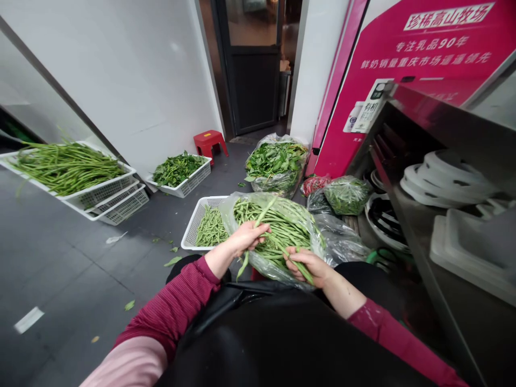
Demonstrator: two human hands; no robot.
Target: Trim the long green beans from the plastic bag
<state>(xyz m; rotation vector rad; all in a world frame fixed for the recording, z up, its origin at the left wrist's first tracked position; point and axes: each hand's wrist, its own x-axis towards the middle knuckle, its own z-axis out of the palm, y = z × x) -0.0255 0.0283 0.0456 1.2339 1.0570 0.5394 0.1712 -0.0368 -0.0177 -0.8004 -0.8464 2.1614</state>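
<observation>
A clear plastic bag (230, 210) full of long green beans (300, 221) lies open in front of me. Over its left side, my left hand (249, 237) is closed around a few beans, whose ends stick out above and below the fingers. My right hand (308, 267) grips more green beans at the bag's near right side, with the fingers wrapped round them. Just left of the bag stands a white plastic basket (191, 230) that holds shorter bean pieces (211, 226).
Stacked white baskets (121, 207) with long green stems stand at left. Farther back are a basket of leafy greens (179, 166), a red stool (210, 144) and a bag of leaves (277, 161). A metal shelf (423, 226) with white containers borders the right. Scraps lie on the floor.
</observation>
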